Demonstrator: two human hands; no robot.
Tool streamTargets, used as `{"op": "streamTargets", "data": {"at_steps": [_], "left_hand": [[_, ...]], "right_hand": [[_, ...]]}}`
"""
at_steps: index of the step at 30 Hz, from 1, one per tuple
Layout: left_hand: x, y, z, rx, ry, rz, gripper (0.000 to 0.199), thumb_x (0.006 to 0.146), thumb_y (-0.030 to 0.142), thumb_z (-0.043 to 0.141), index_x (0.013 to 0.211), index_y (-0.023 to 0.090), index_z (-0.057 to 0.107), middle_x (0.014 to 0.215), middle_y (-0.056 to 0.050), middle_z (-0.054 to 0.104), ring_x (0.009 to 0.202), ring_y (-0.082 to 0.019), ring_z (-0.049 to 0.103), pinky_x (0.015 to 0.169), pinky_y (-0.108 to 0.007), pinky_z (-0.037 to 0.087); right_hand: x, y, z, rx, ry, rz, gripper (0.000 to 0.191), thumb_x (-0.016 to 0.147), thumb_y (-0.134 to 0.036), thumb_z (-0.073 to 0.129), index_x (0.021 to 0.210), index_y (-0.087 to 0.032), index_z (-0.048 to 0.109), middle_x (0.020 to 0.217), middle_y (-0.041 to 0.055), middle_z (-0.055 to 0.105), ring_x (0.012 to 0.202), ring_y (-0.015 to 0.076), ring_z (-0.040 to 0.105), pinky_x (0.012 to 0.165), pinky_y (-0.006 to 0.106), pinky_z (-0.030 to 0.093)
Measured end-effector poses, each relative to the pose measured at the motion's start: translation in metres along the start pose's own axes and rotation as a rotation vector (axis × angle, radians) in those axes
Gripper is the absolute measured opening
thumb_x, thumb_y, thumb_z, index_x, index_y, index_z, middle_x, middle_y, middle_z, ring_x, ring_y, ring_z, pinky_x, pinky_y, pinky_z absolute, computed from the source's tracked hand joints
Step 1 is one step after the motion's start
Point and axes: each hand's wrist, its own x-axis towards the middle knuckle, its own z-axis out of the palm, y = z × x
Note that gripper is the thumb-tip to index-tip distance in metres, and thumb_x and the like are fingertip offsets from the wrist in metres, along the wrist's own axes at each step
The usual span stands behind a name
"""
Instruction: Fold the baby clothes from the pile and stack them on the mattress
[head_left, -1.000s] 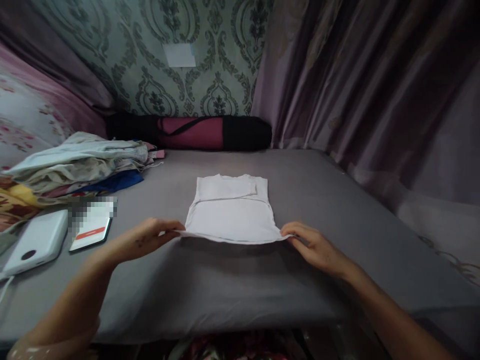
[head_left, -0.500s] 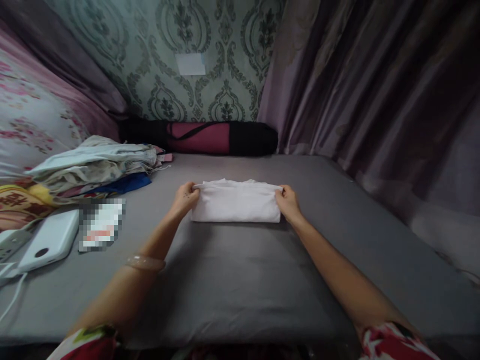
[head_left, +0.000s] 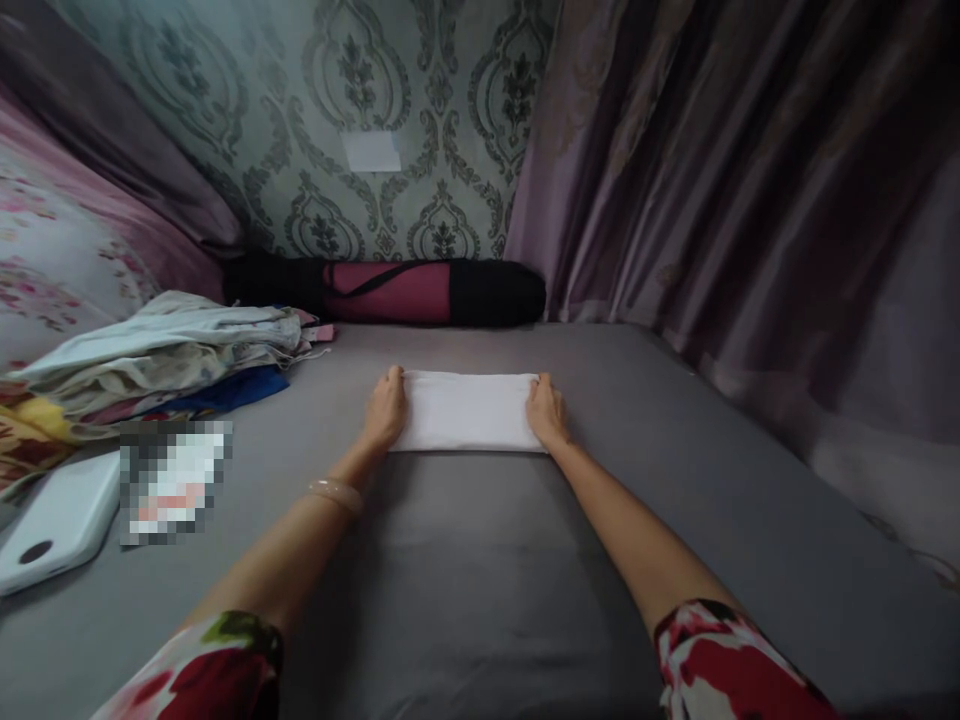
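Note:
A white cloth (head_left: pixel 469 412), folded into a flat rectangle, lies on the grey sheet (head_left: pixel 480 560) in front of me. My left hand (head_left: pixel 386 408) is closed at its far left corner, with a bracelet on that wrist. On the opposite side, my right hand (head_left: pixel 548 408) is closed at the far right corner. Both thumbs and fingertips are partly hidden, and the cloth's far edge runs straight between the two hands. Its kind of garment cannot be made out.
A heap of clothes (head_left: pixel 172 345) lies at the left. Nearer stand a white power bank (head_left: pixel 64 520) and a pixelated item (head_left: pixel 176 485). A black and maroon long bag (head_left: pixel 390 292) rests along the wall, and a purple curtain (head_left: pixel 712 180) hangs on the right.
The cloth's uneven far edge has become straight, and it lies flatter. My hands have come slightly closer together and farther over its sides. The camera view has shifted a little.

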Motion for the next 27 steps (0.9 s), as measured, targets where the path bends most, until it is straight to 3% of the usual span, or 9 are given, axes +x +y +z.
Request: {"op": "streamTargets", "data": {"at_steps": [6, 11, 19, 27], "left_hand": [[0.0, -0.006, 0.013, 0.149, -0.077, -0.066, 0.033, 0.099, 0.028, 0.022, 0.115, 0.012, 0.046, 0.102, -0.017, 0.066, 0.09, -0.027, 0.063, 0.073, -0.032, 0.042], [0.006, -0.007, 0.014, 0.182, -0.097, -0.092, 0.041, 0.099, 0.034, 0.018, 0.122, 0.011, 0.043, 0.093, -0.017, 0.068, 0.086, -0.03, 0.066, 0.073, -0.035, 0.043], [0.009, -0.004, 0.017, 0.206, -0.142, -0.141, 0.042, 0.097, 0.034, 0.023, 0.12, 0.011, 0.05, 0.1, -0.022, 0.067, 0.095, -0.032, 0.065, 0.081, -0.041, 0.046], [0.012, -0.006, 0.0, 0.074, -0.133, -0.266, 0.042, 0.095, 0.042, 0.034, 0.113, 0.01, 0.054, 0.108, -0.022, 0.066, 0.1, -0.031, 0.064, 0.081, -0.037, 0.048]], "right_hand": [[-0.002, -0.004, 0.007, -0.143, -0.037, 0.16, 0.032, 0.1, -0.032, 0.03, 0.116, -0.013, 0.052, 0.104, 0.0176, 0.068, 0.097, 0.027, 0.067, 0.08, 0.035, 0.048], [0.003, -0.002, 0.009, -0.117, -0.02, 0.182, 0.036, 0.101, -0.032, 0.027, 0.118, -0.012, 0.051, 0.103, 0.0184, 0.069, 0.098, 0.0273, 0.067, 0.08, 0.036, 0.048], [0.012, -0.001, 0.011, -0.115, -0.08, 0.226, 0.035, 0.097, -0.027, 0.036, 0.115, -0.006, 0.058, 0.107, 0.0241, 0.067, 0.104, 0.0302, 0.065, 0.084, 0.037, 0.049], [0.019, 0.001, -0.004, -0.117, -0.153, 0.206, 0.036, 0.093, -0.028, 0.044, 0.116, -0.006, 0.061, 0.109, 0.0254, 0.067, 0.105, 0.0308, 0.065, 0.083, 0.035, 0.048]]}}
